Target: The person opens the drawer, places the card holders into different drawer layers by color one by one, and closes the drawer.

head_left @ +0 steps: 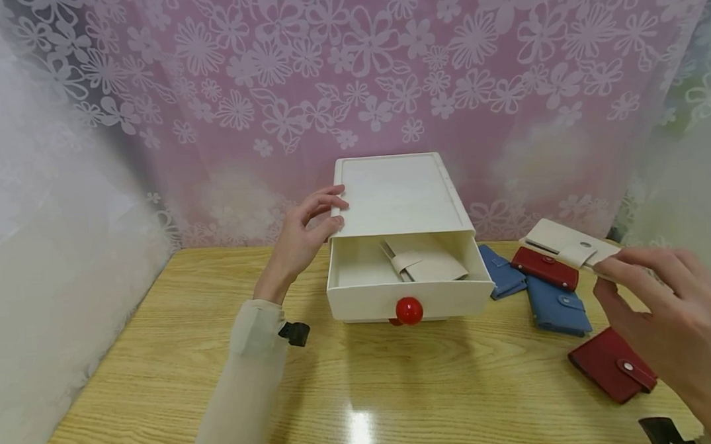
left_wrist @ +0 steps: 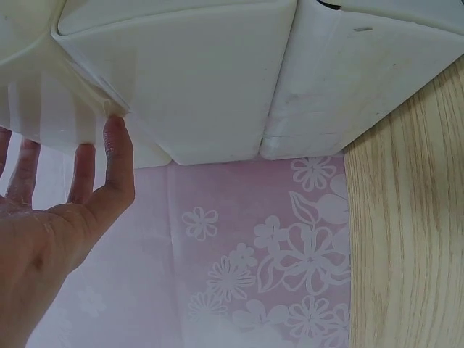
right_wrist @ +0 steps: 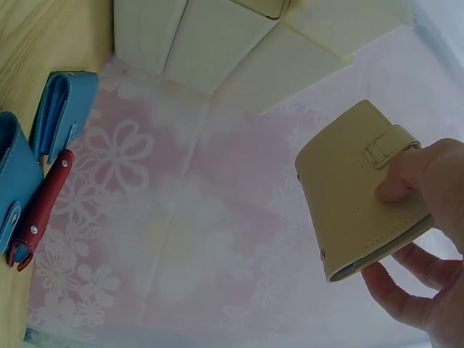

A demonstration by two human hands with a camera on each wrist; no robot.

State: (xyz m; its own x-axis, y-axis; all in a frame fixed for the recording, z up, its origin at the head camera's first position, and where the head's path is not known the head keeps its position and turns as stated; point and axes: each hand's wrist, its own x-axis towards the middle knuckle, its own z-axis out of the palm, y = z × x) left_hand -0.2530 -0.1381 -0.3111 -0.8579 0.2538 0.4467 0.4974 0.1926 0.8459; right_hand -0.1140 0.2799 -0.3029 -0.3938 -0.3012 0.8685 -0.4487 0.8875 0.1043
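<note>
A white drawer box (head_left: 398,193) stands at the back of the table, its drawer (head_left: 359,301) pulled out toward me by the red round knob (head_left: 409,310). Inside the drawer lies a cream wallet (head_left: 431,258) with a strap. My left hand (head_left: 299,234) rests on the box's left top edge, fingertips on the lid and the thumb near its front corner; the left wrist view shows those fingers (left_wrist: 119,152) against the side wall. Raised at the right, my right hand (head_left: 669,301) pinches another cream wallet (right_wrist: 362,196) by its strap end, thumb on one face and fingers beneath.
Right of the box, two blue wallets (head_left: 558,306) and a small red key case (head_left: 545,268) lie against one another. A red wallet (head_left: 612,366) sits nearer me, beside my right wrist. A pink flowered curtain (head_left: 373,82) hangs behind the wooden table (head_left: 159,363).
</note>
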